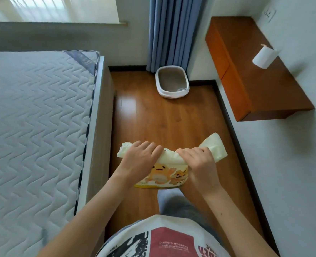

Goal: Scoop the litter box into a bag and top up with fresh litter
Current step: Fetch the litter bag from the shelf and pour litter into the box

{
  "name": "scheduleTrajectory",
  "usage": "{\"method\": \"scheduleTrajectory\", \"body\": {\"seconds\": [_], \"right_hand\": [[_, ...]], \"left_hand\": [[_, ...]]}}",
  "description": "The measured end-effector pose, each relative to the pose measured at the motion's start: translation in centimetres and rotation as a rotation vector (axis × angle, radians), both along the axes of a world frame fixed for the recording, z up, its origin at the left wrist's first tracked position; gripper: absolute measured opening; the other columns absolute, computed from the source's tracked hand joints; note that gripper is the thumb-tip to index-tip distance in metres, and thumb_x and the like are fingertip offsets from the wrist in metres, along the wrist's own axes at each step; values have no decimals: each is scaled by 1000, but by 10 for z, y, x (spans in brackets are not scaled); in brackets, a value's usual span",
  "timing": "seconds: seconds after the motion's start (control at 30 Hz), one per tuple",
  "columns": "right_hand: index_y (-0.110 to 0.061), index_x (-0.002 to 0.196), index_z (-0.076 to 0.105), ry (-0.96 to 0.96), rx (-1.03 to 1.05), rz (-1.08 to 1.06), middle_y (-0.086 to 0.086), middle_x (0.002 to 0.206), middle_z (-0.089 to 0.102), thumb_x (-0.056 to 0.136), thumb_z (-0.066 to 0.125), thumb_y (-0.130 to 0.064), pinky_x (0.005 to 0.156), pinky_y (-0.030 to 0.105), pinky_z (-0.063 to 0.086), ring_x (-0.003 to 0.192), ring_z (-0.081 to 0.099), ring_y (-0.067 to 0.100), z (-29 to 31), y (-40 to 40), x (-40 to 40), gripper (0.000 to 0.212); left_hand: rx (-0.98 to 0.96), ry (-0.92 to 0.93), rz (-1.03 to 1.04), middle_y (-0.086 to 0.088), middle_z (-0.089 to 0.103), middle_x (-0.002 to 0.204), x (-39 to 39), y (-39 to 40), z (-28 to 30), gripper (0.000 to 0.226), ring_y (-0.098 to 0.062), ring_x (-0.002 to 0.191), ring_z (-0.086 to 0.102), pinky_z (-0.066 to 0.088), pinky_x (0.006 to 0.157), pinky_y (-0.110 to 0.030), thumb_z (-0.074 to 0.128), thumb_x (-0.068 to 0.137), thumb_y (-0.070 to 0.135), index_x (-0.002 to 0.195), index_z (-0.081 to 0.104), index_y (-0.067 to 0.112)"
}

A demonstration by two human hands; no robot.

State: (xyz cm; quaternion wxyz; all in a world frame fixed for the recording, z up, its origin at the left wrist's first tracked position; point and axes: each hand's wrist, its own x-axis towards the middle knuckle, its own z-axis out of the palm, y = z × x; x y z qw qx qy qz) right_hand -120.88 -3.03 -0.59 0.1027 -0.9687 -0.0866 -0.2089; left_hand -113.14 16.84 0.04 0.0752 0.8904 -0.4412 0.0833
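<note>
Presently on record, one head view:

- Left hand [139, 160]: fingers curled over the rolled top of the litter bag, gripping it near its left end; knuckles up, forearm entering from lower left.
- Right hand [195, 162]: fingers curled round the same rolled top, gripping it just beside the left hand; the two hands nearly touch at the middle.
- Litter bag [164, 175]: cream and yellow, printed with orange cartoon animals on its face; held in the air above the floor, in front of the person's body. Its pale upper part is bunched into a roll that sticks out past both hands, further on the right side. Whether the bag is sealed or open cannot be told.
- Litter box [172, 81]: white oval tray with a raised rim, holding grey-brown litter; stands on the floor against the far wall, at the foot of the curtain, well apart from the hands. A pale object lies at its near right inner corner, too small to identify.
- Floor [172, 119]: brown wood planks, glossy.
- Curtain [170, 30]: blue, hanging in folds behind the box.
- Bed [36, 117]: quilted grey mattress, left of the floor strip.
- Cabinet [251, 75]: orange-brown, wall-mounted on the right.
- Paper roll [264, 57]: white, standing on the cabinet top.
- Shirt [162, 240]: white with red and black print, bottom edge.
</note>
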Motion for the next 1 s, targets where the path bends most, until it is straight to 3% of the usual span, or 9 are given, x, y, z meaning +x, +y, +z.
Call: {"method": "scheduleTrajectory", "body": {"seconds": [0.13,0.23,0.4,0.57,0.7,0.83,1.0], "right_hand": [[-12,96,73,29,32,40,2,84,73,62,87,-34,75,33,53,72,69,18,-7,-41,78,42],[-13,96,73,35,30,72,0,82,72,65,87,-30,71,32,54,71,67,17,-4,-69,135,38],[-13,98,70,31,1,107,1,83,71,79,71,-23,70,32,49,74,66,21,7,-102,228,22],[-10,99,71,39,-20,114,3,86,72,69,82,-15,73,33,50,77,68,22,6,-123,323,32],[-12,101,70,65,-25,79,1,85,71,75,78,-18,70,34,49,75,66,22,-5,-133,404,27],[-12,101,71,106,-22,49,1,84,71,74,77,-15,67,32,48,72,65,21,-9,-132,477,28],[-10,98,73,141,6,8,2,86,73,62,87,-25,71,32,54,76,69,20,-2,-130,555,41]], "left_hand": [[54,80,55,-1,65,81,69,-37,1,49,-20,65,58,46,58,-30,82,56,7,101,62,12],[65,85,79,-1,64,78,121,-64,10,49,-20,62,57,45,56,-30,81,54,5,99,63,11],[28,57,97,-2,61,76,204,-94,18,44,-21,61,55,42,55,-31,75,57,6,98,59,11],[24,15,86,-1,58,74,298,-114,15,32,-22,60,52,38,55,-31,56,64,4,96,59,11],[19,-7,47,-1,57,72,385,-124,4,31,-21,59,51,38,54,-30,43,65,4,92,58,10],[35,23,8,-1,59,72,470,-127,-2,36,-22,59,54,41,54,-31,64,58,4,94,62,10],[70,123,-37,1,62,76,557,-129,1,64,-18,61,56,44,55,-27,91,39,18,96,63,13]]}}
